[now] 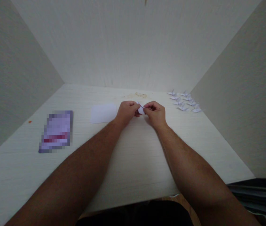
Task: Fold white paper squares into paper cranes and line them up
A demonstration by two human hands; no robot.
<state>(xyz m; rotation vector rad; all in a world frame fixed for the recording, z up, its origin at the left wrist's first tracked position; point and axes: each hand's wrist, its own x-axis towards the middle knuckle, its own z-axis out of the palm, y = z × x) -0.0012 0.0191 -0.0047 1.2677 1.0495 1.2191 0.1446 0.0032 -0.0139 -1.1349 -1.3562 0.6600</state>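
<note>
Folded paper (140,108) between hands, left (127,110) and right (156,114)

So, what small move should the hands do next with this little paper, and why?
Probably press the crease flat. The left hand and right hand both pinch one small white paper just over the table. It is mostly hidden in their grip, so a fold seems in progress. A group of folded paper pieces lies at the right.
</note>
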